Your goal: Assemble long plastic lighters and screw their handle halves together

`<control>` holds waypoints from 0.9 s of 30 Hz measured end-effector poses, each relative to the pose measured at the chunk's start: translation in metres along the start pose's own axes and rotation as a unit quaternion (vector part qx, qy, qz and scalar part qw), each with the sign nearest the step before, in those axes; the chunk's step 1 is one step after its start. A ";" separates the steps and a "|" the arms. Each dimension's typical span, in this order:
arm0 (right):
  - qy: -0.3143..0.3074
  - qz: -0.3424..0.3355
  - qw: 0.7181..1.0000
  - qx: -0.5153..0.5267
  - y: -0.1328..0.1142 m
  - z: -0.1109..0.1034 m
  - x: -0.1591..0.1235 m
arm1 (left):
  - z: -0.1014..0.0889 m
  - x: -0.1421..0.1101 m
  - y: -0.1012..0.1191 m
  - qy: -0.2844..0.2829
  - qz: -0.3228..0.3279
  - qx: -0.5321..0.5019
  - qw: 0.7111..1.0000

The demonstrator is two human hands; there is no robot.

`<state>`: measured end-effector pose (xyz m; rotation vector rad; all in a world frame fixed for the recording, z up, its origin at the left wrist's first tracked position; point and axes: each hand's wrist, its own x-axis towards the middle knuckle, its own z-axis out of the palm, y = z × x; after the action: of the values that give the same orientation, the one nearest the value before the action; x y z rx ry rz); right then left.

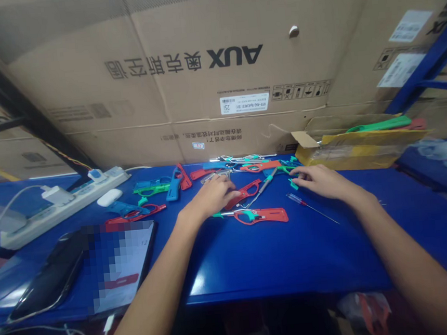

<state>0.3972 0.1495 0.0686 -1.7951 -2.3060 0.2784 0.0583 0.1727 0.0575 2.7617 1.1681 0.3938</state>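
My left hand (217,193) is above the scattered parts, fingers curled; what lies under its fingertips is hidden. Beside it lie a red handle shell (245,192) and, nearer me, another red handle shell (272,215) with a green trigger and a metal tube, like a long-neck lighter. On the right, the thumb and forefinger of my right hand (322,181) come close together at a small green plastic part (294,184). A grey tube with a wire (266,182) lies between my hands. Just below my right hand rests a thin screwdriver (297,198) with a clear handle.
More red, blue and green shells (151,188) lie at the left and back. An open carton (358,148) with shells stands back right. Left are a power strip (66,207), a white case (109,197), a black phone (49,276) and a tablet (126,264). Large cardboard (186,98) stands behind.
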 end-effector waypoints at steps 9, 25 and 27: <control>0.052 0.027 0.998 -0.014 0.001 -0.004 -0.003 | 0.002 -0.003 -0.013 0.016 -0.159 0.086 0.983; -0.028 0.185 0.982 0.040 0.090 -0.046 -0.029 | -0.008 0.006 -0.013 0.281 -0.152 -0.050 0.946; -0.017 0.163 0.986 0.029 0.093 -0.041 -0.026 | -0.007 0.008 -0.014 0.318 -0.135 -0.099 0.933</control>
<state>0.5016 0.1474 0.0809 -2.1488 -1.9930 0.4248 0.0520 0.1879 0.0625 2.3041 1.4975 1.3522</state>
